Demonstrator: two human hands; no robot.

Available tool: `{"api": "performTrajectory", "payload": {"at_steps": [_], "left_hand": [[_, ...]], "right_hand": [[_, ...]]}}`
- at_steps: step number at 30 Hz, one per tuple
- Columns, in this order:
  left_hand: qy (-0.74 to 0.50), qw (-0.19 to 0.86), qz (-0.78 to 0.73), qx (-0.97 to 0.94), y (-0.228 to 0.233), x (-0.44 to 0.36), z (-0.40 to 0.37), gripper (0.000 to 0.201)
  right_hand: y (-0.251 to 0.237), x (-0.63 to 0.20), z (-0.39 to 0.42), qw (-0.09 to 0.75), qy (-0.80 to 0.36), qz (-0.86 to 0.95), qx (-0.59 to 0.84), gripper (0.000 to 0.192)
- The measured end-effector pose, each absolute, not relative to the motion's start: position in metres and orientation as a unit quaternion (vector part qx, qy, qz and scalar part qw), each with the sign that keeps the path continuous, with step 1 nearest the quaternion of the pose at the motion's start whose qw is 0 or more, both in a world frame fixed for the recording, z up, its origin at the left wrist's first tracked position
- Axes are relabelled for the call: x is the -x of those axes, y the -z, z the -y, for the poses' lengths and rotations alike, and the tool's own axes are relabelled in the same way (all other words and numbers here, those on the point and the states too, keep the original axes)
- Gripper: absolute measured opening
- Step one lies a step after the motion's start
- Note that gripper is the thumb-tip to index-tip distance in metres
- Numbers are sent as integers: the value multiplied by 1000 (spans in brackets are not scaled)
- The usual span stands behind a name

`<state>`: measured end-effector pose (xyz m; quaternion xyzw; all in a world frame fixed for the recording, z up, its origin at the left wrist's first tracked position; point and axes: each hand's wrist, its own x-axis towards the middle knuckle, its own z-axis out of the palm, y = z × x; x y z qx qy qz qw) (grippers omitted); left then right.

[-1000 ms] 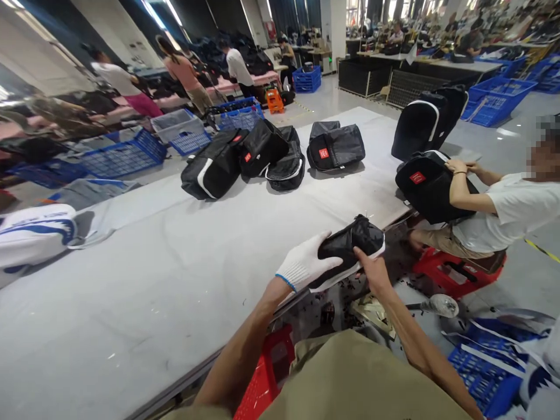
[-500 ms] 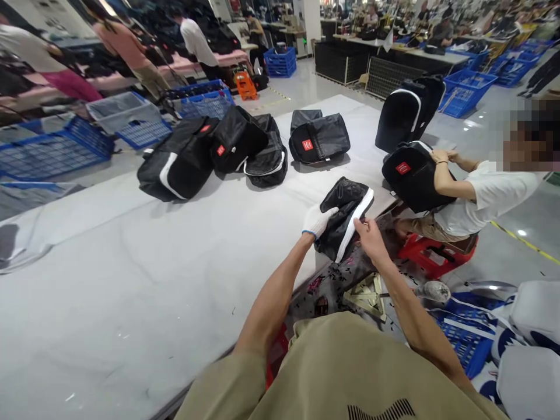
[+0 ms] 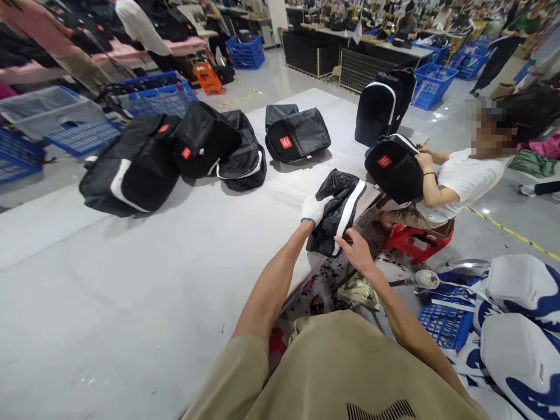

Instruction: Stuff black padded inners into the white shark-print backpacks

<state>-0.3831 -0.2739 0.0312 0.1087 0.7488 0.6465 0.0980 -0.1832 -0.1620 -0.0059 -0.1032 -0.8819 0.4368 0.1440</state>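
Note:
A black backpack [image 3: 336,185] with a broad white strip [image 3: 350,207] along its side lies partly collapsed at the table's edge in front of me. My left hand [image 3: 315,210], in a white knit glove with a blue cuff, is closed on the black fabric at its left side. Bare, my right hand [image 3: 356,249] pinches the lower end of the white strip with thumb and fingers. The part of the bag under my gloved fingers is hidden.
Several black backpacks [image 3: 297,137] with red labels stand along the far side of the white table [image 3: 131,303]. At right, a seated co-worker [image 3: 455,181] handles another black backpack [image 3: 396,175]. White-and-blue bags [image 3: 516,350] and a blue basket [image 3: 446,318] are at lower right.
My right hand has slid down the white strip toward its lower end. My left hand keeps its hold on the bag. The view has turned somewhat to the right.

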Motion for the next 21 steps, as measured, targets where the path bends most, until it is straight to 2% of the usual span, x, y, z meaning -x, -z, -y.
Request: {"api": "performTrajectory", "payload": {"at_steps": [5,8,12,21], "left_hand": [[-482,46,-866,-125,-49,401,289,53],[-425,32,-897,-118,-55,409,296,56],[-402,27,-907,-121,-58,412,304,56],[-361,25,-920,-150,-65,412,315,54]], "right_hand": [[29,175,169,67,-445,888,91,27],[41,174,174,47,-448,884,123,25],[46,179,180,55,-431,889,141,30],[39,184,164,92,-313,942,80,22]]}}
